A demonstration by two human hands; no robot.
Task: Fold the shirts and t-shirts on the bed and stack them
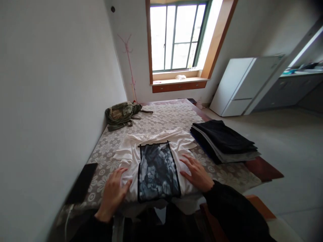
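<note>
A white T-shirt (pixel 131 148) with a dark rectangular print (pixel 157 171) lies spread on the patterned bed cover (pixel 166 116). My left hand (pixel 113 193) rests flat on the shirt's left side, fingers stretched out. On the shirt's right side, beside the print, my right hand (pixel 196 173) lies flat with its fingers spread. Neither hand grips anything. Both sleeves are dark.
A stack of folded dark clothes (pixel 224 139) sits at the bed's right edge. A green bag (pixel 121 114) lies at the far left by the wall. A black flat object (pixel 82 183) lies near my left hand. A white fridge (pixel 239 85) stands beyond, under a window (pixel 176 37).
</note>
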